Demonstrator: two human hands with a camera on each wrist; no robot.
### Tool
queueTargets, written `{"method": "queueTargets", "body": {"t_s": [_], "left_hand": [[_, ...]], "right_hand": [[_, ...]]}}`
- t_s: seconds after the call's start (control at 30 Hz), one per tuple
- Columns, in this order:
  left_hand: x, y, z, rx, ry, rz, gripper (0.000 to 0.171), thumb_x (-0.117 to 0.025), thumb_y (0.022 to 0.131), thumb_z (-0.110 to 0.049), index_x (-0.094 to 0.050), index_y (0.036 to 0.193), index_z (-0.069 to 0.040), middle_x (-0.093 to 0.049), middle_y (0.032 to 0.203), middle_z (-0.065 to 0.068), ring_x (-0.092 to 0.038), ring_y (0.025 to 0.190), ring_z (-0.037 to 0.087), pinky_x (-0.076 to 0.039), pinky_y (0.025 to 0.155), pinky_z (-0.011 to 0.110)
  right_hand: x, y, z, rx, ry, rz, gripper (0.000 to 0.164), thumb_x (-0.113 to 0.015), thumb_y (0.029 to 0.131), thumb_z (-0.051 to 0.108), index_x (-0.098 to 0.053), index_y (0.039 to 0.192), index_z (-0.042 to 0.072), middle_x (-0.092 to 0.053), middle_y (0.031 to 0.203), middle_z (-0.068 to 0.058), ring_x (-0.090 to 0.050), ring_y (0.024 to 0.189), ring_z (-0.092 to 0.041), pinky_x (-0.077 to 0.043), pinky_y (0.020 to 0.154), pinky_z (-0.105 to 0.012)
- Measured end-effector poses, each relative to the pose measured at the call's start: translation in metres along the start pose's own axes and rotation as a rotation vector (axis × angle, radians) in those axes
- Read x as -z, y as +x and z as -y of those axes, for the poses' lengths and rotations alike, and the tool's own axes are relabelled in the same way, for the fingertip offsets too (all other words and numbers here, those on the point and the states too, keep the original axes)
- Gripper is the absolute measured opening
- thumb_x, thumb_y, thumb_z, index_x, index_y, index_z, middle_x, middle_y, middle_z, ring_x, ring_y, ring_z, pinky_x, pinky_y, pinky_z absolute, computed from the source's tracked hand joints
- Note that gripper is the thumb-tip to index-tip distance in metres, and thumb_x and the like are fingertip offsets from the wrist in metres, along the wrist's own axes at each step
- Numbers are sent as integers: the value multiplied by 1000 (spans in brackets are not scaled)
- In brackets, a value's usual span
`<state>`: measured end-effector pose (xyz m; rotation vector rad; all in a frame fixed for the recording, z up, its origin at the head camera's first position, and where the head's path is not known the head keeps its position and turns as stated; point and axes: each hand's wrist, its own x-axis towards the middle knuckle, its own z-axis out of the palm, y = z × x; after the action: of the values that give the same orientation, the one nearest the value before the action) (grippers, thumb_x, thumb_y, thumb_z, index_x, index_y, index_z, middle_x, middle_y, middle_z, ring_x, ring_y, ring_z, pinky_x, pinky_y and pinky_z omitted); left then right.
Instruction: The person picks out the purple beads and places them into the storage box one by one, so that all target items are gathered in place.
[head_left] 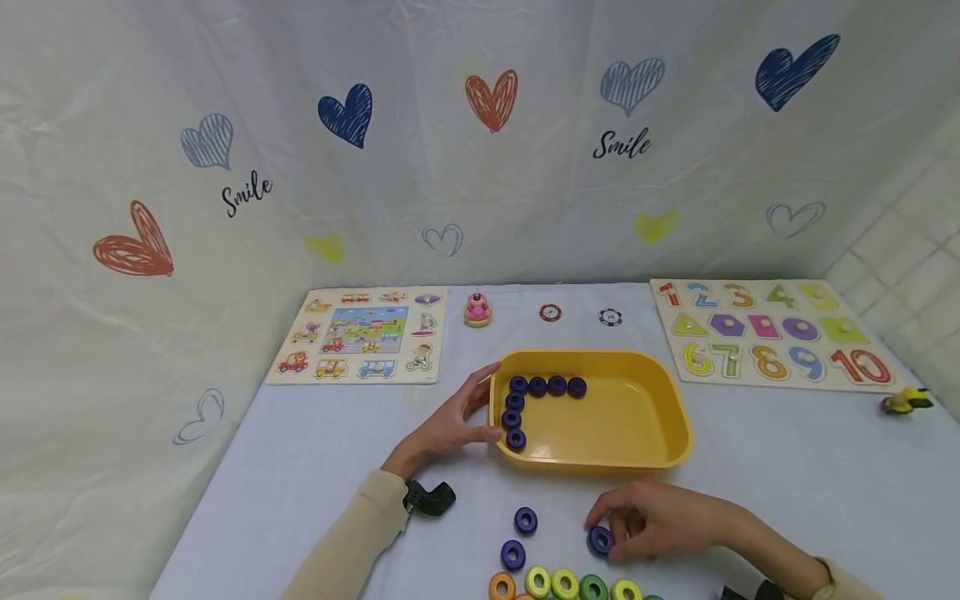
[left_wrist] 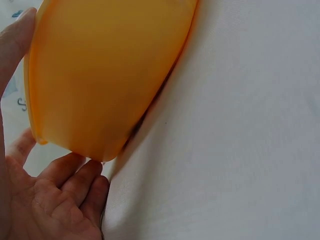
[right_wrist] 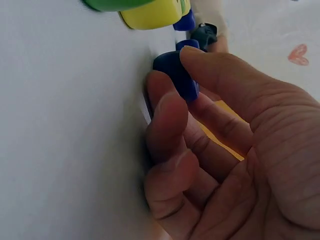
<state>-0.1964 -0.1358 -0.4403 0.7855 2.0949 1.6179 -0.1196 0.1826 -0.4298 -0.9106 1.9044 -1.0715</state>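
Note:
My left hand (head_left: pixel 450 421) holds the left end of a yellow plastic tray (head_left: pixel 600 454), thumb at the near rim and index finger toward the far corner. Against the tray's orange-looking outer wall (left_wrist: pixel 110 75), the other fingers bend in the left wrist view. Several dark blue rings (head_left: pixel 537 386) line the tray's far and left inner walls. In front of the tray, my right hand (head_left: pixel 663 521) pinches another dark blue ring (head_left: pixel 601 541) between thumb and fingers, low over the cloth. That ring (right_wrist: pixel 175 72) is partly covered by the thumb in the right wrist view.
Two blue rings (head_left: pixel 526 521) lie left of the right hand, above yellow (head_left: pixel 565 583), green and orange (head_left: pixel 502 586) rings. Behind are a vehicle puzzle board (head_left: pixel 356 337), a pink toy (head_left: pixel 477 310), two round chips (head_left: pixel 551 312) and a number board (head_left: pixel 772 333). A yellow-black toy (head_left: pixel 907 401) sits right.

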Motion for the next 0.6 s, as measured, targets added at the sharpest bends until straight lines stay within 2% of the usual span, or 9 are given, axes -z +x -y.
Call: {"method": "queueTargets", "body": {"t_s": [0.13, 0.3, 0.4, 0.53, 0.6], "left_hand": [[1, 3, 14, -8, -8, -21, 87, -68, 80, -19, -11, 145, -23, -17, 149, 3, -21, 134, 17, -15, 108, 40], [0, 6, 27, -2, 0, -29, 87, -69, 79, -27, -11, 144, -30, -19, 148, -4, -22, 132, 9, -15, 108, 35], [1, 5, 22, 4, -14, -19, 87, -69, 80, -23, -11, 144, -28, -19, 149, -3, -22, 133, 10, -15, 108, 35], [1, 1, 8, 2, -23, 0, 86, -67, 81, -15, -9, 145, -21, -17, 149, 5, -20, 134, 18, -14, 108, 39], [1, 0, 0, 0, -16, 8, 86, -66, 82, -17, -8, 145, -18, -16, 149, 9, -20, 134, 21, -14, 108, 40]], "right_hand": [[0, 2, 2, -6, -48, -21, 24, -67, 80, 25, -63, 103, 17, -59, 71, 10, -48, 57, 1, -40, 48, -15], [0, 2, 9, 17, -95, -17, 24, -67, 80, 28, -63, 102, 19, -59, 71, 13, -48, 57, 3, -41, 48, -16], [4, 1, 18, 33, -120, -11, 25, -67, 80, 30, -62, 103, 20, -59, 71, 14, -49, 58, 3, -43, 49, -16], [13, 0, 33, 47, -161, -21, 25, -65, 82, 32, -62, 104, 21, -59, 72, 15, -50, 59, 2, -44, 50, -17], [19, 0, 39, 54, -173, -30, 25, -64, 82, 32, -62, 105, 20, -59, 72, 15, -50, 59, 1, -45, 50, -18]]}}
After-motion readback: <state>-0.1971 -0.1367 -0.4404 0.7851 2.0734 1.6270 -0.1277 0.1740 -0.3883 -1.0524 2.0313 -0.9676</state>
